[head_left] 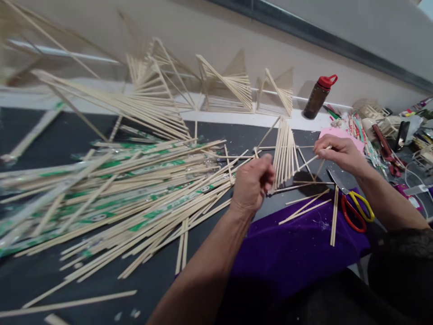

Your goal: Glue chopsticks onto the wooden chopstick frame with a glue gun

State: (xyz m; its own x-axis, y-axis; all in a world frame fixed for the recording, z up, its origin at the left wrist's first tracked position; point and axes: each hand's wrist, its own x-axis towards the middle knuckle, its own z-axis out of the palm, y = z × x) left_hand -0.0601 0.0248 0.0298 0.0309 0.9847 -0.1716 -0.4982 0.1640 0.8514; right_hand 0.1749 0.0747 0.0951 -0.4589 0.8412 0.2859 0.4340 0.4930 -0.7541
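Note:
In the middle of the head view, my left hand [253, 183] is closed just left of a small fan-shaped stick model [284, 155]; what its fingers hold, if anything, is hidden. To the right of the model, my right hand [338, 151] pinches a thin wooden stick [311, 161] that slants down toward the model. Scissors [354, 204] with red and yellow handles lie below my right wrist. Loose sticks [306, 210] rest on and beside a purple cloth [297, 250] in front of the model.
A big pile of sticks [162, 194], some in green-marked wrappers, spreads over the dark table [149, 302] at left. Finished twisted stick models [226, 85] stand along the wall. A dark bottle [317, 98] with a red lid stands behind, and assorted tools and materials crowd the far right.

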